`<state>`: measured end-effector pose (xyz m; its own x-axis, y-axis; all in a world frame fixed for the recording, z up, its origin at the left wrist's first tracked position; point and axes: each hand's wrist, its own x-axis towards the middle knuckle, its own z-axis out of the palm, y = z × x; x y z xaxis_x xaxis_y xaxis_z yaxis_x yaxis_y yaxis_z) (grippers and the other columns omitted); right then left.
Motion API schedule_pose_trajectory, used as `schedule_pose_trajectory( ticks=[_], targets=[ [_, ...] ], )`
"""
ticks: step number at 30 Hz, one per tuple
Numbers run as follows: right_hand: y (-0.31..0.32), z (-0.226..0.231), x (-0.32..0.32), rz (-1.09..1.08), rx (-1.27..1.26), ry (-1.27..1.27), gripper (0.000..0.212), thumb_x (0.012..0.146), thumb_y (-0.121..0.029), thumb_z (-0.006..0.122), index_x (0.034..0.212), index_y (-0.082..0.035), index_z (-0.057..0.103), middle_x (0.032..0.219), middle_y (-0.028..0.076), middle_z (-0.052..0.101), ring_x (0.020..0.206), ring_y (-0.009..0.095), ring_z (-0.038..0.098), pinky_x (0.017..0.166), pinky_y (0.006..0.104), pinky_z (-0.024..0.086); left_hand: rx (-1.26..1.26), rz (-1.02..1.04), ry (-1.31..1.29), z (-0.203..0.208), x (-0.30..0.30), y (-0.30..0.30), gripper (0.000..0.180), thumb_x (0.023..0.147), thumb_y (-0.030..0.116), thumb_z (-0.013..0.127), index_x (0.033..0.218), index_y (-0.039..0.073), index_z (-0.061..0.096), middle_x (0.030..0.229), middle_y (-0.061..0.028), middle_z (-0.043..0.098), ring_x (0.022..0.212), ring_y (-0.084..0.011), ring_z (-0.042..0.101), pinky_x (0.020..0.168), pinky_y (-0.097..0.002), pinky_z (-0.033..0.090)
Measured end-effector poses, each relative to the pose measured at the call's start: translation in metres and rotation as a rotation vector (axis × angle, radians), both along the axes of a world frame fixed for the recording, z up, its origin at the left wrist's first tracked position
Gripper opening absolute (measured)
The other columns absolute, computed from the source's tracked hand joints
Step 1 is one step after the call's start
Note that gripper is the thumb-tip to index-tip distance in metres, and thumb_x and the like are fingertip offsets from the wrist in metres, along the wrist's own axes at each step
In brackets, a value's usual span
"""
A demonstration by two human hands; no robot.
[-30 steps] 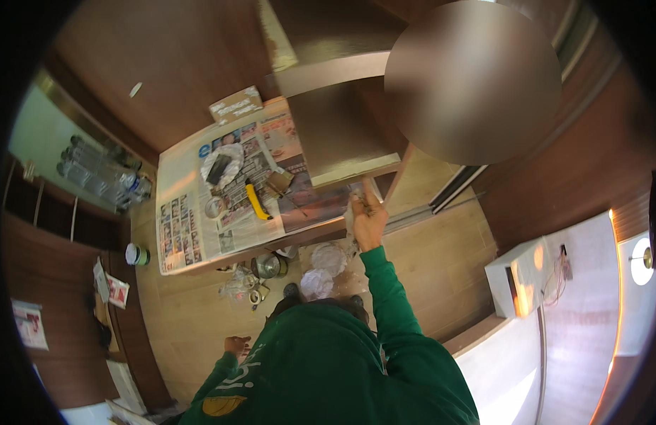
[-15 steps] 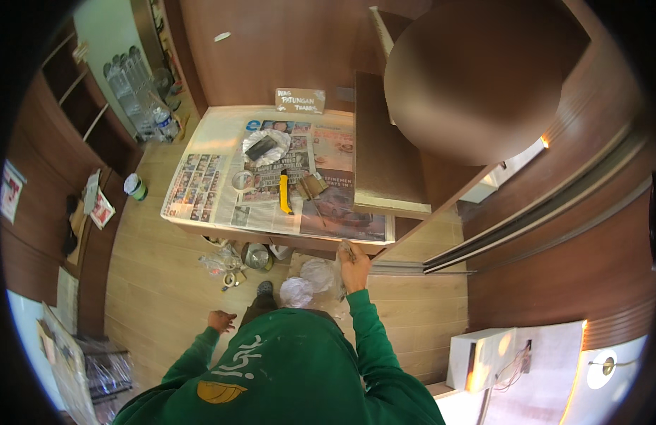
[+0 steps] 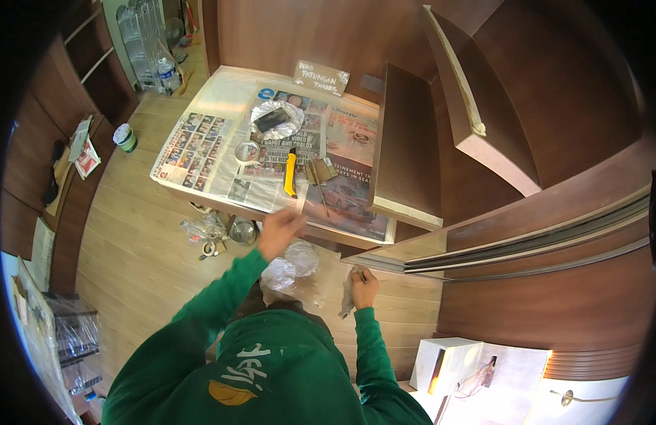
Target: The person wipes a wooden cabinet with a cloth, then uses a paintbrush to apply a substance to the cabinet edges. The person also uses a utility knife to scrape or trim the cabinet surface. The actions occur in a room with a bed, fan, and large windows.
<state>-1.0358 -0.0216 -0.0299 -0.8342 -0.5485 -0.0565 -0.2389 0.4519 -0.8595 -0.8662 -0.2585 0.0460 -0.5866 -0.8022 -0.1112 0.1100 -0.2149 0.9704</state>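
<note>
My left hand (image 3: 282, 232), its fingers smeared by motion, hovers at the front edge of the newspaper-covered wooden top (image 3: 200, 191). The closest thing beyond it is a yellow utility knife (image 3: 290, 173). Lower and to the right, my right hand (image 3: 364, 286) is closed on a small greyish piece (image 3: 347, 301) that hangs below its fingers; its kind is unclear. Also on the newspaper are a roll of tape (image 3: 247, 153), a crumpled pale wrapper (image 3: 294, 117) with a dark flat block (image 3: 271, 120) on it, and a brown square piece (image 3: 322, 170) beside a thin stick.
A cardboard sign (image 3: 321, 78) leans at the back. Wooden shelves with pale edges (image 3: 406, 211) rise at the right. On the floor lie crumpled white plastic (image 3: 278, 275), a can (image 3: 243, 230) and tape rolls (image 3: 209, 249). A tub (image 3: 125, 138) stands at left.
My left hand has risen from low beside my body to the top's front edge. My right hand has drawn back from that edge, still closed. The view has shifted, showing more of the shelves.
</note>
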Motion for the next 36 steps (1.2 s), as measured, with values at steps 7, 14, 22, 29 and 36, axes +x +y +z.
schedule_pose_trajectory(
  ticks=[7, 14, 22, 29, 36],
  targets=[
    [0.04, 0.014, -0.009, -0.081, 0.1, 0.069, 0.028, 0.086, -0.015, 0.067, 0.109, 0.001, 0.072, 0.083, 0.007, 0.068, 0.078, 0.011, 0.059, 0.071, 0.0286, 0.049, 0.122, -0.259, 0.017, 0.066, -0.179, -0.073, 0.027, 0.091, 0.032, 0.071, 0.098, 0.005, 0.07, 0.08, -0.0056, 0.07, 0.069, -0.0137, 0.067, 0.055, -0.0255, 0.05],
    [0.076, 0.001, -0.002, -0.25, 0.04, -0.212, 0.027, 0.088, -0.018, 0.068, 0.108, 0.001, 0.072, 0.082, 0.011, 0.07, 0.075, 0.014, 0.062, 0.07, 0.0311, 0.051, 0.21, -0.312, -0.05, 0.05, -0.191, -0.074, 0.03, 0.081, 0.03, 0.082, 0.095, 0.006, 0.07, 0.08, -0.0037, 0.07, 0.066, -0.0132, 0.067, 0.057, -0.0277, 0.049],
    [0.031, -0.067, 0.0, -0.15, 0.258, -0.238, 0.029, 0.083, -0.02, 0.068, 0.104, -0.002, 0.074, 0.086, 0.015, 0.073, 0.077, 0.021, 0.067, 0.074, 0.0341, 0.052, 0.153, -0.384, -0.083, 0.075, -0.169, -0.058, 0.026, 0.078, 0.017, 0.083, 0.097, 0.003, 0.071, 0.087, -0.0052, 0.073, 0.068, -0.0129, 0.069, 0.057, -0.0264, 0.049],
    [-0.025, -0.107, 0.013, -0.092, 0.355, -0.188, 0.031, 0.082, -0.027, 0.066, 0.097, -0.002, 0.073, 0.087, 0.025, 0.071, 0.085, 0.038, 0.07, 0.079, 0.0437, 0.053, 0.12, -0.274, -0.035, 0.066, -0.2, -0.079, 0.028, 0.077, 0.014, 0.082, 0.101, 0.001, 0.072, 0.084, -0.0032, 0.072, 0.07, -0.0128, 0.067, 0.06, -0.0282, 0.051],
    [-0.04, -0.117, 0.019, 0.031, 0.314, 0.11, 0.049, 0.091, -0.036, 0.065, 0.127, -0.002, 0.064, 0.116, 0.025, 0.067, 0.099, 0.038, 0.068, 0.089, 0.0424, 0.052, -0.897, -0.073, -0.001, 0.054, -0.182, -0.052, 0.036, 0.094, 0.021, 0.064, 0.128, 0.01, 0.065, 0.113, -0.0194, 0.06, 0.095, -0.0371, 0.064, 0.082, -0.0409, 0.053]
  ],
)
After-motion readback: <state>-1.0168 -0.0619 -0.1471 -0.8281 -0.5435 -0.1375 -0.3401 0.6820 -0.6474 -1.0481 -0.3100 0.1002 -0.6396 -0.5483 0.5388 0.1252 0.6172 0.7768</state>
